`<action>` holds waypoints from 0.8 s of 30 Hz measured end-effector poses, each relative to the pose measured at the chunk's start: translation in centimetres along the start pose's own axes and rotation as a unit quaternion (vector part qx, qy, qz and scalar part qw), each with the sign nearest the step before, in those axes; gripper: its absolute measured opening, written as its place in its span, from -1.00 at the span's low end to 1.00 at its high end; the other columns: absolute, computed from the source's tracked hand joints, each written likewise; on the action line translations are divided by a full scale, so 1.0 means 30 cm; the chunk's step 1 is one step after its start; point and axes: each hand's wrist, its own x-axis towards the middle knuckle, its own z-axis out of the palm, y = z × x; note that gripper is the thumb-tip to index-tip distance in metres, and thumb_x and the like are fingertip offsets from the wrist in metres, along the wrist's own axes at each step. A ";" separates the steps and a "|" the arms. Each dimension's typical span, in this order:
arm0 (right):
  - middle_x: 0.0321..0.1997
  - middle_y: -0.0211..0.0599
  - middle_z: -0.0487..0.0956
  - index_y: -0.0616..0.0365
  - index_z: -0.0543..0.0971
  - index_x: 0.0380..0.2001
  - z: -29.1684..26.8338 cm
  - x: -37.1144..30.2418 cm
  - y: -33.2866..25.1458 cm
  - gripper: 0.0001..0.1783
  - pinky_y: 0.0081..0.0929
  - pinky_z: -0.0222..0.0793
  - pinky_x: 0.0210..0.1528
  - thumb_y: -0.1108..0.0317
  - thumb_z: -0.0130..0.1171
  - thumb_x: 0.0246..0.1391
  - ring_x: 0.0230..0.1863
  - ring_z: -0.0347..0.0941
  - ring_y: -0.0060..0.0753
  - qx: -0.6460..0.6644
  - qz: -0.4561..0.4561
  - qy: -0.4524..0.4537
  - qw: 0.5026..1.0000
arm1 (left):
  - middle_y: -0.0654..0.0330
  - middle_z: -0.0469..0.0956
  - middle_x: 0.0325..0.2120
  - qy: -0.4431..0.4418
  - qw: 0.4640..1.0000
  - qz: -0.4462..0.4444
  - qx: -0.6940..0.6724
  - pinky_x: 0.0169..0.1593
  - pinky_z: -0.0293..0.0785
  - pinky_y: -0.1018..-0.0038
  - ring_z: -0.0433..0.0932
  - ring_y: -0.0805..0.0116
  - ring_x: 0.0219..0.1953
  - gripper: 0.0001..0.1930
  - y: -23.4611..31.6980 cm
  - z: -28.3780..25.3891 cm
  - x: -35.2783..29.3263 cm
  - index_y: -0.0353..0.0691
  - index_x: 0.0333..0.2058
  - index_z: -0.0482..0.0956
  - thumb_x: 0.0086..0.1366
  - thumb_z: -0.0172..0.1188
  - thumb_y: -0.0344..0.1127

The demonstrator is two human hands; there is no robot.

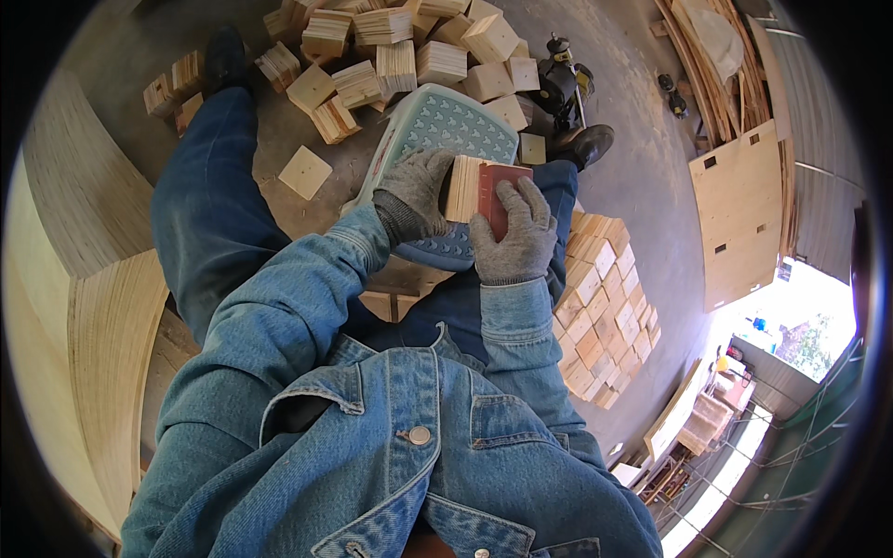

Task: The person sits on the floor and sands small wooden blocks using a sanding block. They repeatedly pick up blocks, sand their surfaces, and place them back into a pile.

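Note:
Both my hands wear grey knit gloves. My left hand (416, 191) is closed on the left side of a small stack of square wooden pieces (462, 189), held above a pale green plastic stool (437, 116) between my legs. At the stack's right side, my right hand (517, 232) grips a reddish-brown flat-faced piece (493, 197), thumb and fingers lying over its face. This piece touches the stack; whether it is a separate block or the stack's outer layer I cannot tell. The left fingertips are partly hidden behind the stack.
Loose plywood blocks (395, 65) lie heaped beyond the stool, with a single square (305, 173) nearer. Right of my leg stands a neat pile of blocks (605, 316). A black power tool (558, 88) sits near my right shoe. Large stacked sheets (84, 177) rise at left.

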 end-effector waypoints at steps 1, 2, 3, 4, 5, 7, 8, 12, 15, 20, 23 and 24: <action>0.35 -0.11 0.51 -0.09 0.66 0.15 0.001 -0.001 0.004 -0.34 0.07 0.48 0.19 0.19 0.54 -0.11 0.13 0.52 0.17 0.001 -0.001 0.000 1.000 | -0.11 0.48 0.15 0.002 1.000 0.000 -0.003 0.38 0.39 0.04 0.50 -0.15 0.23 0.09 0.003 -0.001 -0.001 -0.16 0.30 0.36 -0.17 0.69 0.14; 0.35 -0.11 0.51 -0.08 0.66 0.15 0.003 -0.003 0.007 -0.34 0.07 0.48 0.20 0.19 0.54 -0.11 0.14 0.52 0.17 0.001 -0.003 0.001 1.000 | -0.11 0.48 0.15 0.003 1.000 0.000 -0.007 0.38 0.40 0.04 0.50 -0.15 0.22 0.09 0.006 -0.001 -0.001 -0.16 0.30 0.36 -0.17 0.69 0.14; 0.35 -0.10 0.51 -0.08 0.66 0.15 0.004 -0.003 0.010 -0.34 0.08 0.47 0.20 0.19 0.54 -0.11 0.15 0.52 0.18 0.003 -0.005 0.002 1.000 | -0.11 0.48 0.15 0.004 1.000 -0.001 -0.010 0.38 0.40 0.05 0.50 -0.14 0.22 0.09 0.006 -0.001 -0.001 -0.16 0.30 0.36 -0.18 0.69 0.13; 0.35 -0.10 0.50 -0.07 0.66 0.16 0.005 -0.003 0.011 -0.34 0.08 0.47 0.21 0.19 0.54 -0.10 0.15 0.52 0.18 0.004 -0.007 0.003 1.000 | -0.10 0.48 0.15 0.004 1.000 -0.002 -0.012 0.38 0.40 0.05 0.50 -0.14 0.22 0.09 0.005 0.000 0.000 -0.15 0.30 0.37 -0.18 0.70 0.13; 0.35 -0.09 0.50 -0.07 0.66 0.16 0.006 -0.003 0.011 -0.34 0.08 0.46 0.22 0.18 0.54 -0.10 0.16 0.52 0.18 0.004 -0.007 0.002 1.000 | -0.10 0.48 0.15 0.004 1.000 -0.003 -0.015 0.38 0.40 0.06 0.50 -0.13 0.22 0.09 0.004 0.000 0.000 -0.15 0.29 0.37 -0.19 0.70 0.13; 0.36 -0.09 0.50 -0.06 0.65 0.16 0.007 -0.002 0.013 -0.34 0.09 0.45 0.23 0.18 0.54 -0.09 0.17 0.51 0.17 0.005 -0.006 -0.001 1.000 | -0.09 0.48 0.15 0.002 1.000 -0.006 -0.018 0.38 0.40 0.07 0.50 -0.13 0.23 0.09 0.002 0.002 0.003 -0.14 0.29 0.38 -0.20 0.71 0.13; 0.36 -0.09 0.50 -0.06 0.65 0.16 0.008 -0.002 0.014 -0.34 0.09 0.44 0.23 0.18 0.54 -0.09 0.18 0.51 0.17 0.005 -0.005 -0.001 1.000 | -0.08 0.49 0.16 0.001 1.000 -0.007 -0.019 0.38 0.40 0.07 0.50 -0.12 0.23 0.09 0.000 0.003 0.004 -0.13 0.29 0.38 -0.21 0.71 0.13; 0.36 -0.09 0.50 -0.06 0.65 0.16 0.008 -0.004 0.018 -0.34 0.08 0.44 0.24 0.17 0.53 -0.09 0.19 0.51 0.17 0.005 -0.004 0.000 1.000 | -0.07 0.49 0.16 -0.007 1.000 0.001 -0.016 0.38 0.41 0.08 0.50 -0.12 0.23 0.09 0.001 -0.002 0.007 -0.13 0.29 0.39 -0.21 0.72 0.12; 0.36 -0.09 0.50 -0.06 0.65 0.16 0.009 -0.003 0.016 -0.34 0.07 0.43 0.26 0.17 0.53 -0.09 0.21 0.50 0.16 0.010 -0.004 0.002 1.000 | -0.08 0.49 0.15 0.006 1.000 0.003 -0.020 0.38 0.41 0.07 0.50 -0.13 0.23 0.09 -0.002 0.000 0.003 -0.13 0.29 0.39 -0.22 0.72 0.11; 0.37 -0.10 0.50 -0.05 0.65 0.17 0.009 -0.007 0.015 -0.34 0.06 0.40 0.30 0.17 0.53 -0.09 0.24 0.48 0.15 0.013 0.009 -0.003 1.000 | -0.09 0.49 0.15 0.007 1.000 -0.001 -0.004 0.37 0.41 0.07 0.51 -0.15 0.22 0.10 0.014 -0.013 0.003 -0.14 0.29 0.38 -0.23 0.72 0.10; 0.37 -0.10 0.50 -0.05 0.65 0.17 0.009 -0.004 0.021 -0.33 0.06 0.40 0.30 0.18 0.53 -0.09 0.25 0.48 0.15 0.018 0.004 -0.003 1.000 | -0.09 0.50 0.15 -0.003 1.000 -0.005 -0.010 0.37 0.41 0.06 0.50 -0.15 0.23 0.09 0.014 -0.018 0.006 -0.15 0.28 0.39 -0.23 0.71 0.10; 0.37 -0.10 0.50 -0.05 0.65 0.17 0.010 -0.004 0.022 -0.33 0.06 0.40 0.30 0.18 0.53 -0.09 0.25 0.48 0.15 0.018 0.005 -0.003 1.000 | -0.10 0.50 0.15 -0.004 1.000 -0.006 -0.011 0.38 0.41 0.06 0.50 -0.15 0.23 0.09 0.016 -0.019 0.007 -0.15 0.28 0.39 -0.24 0.71 0.10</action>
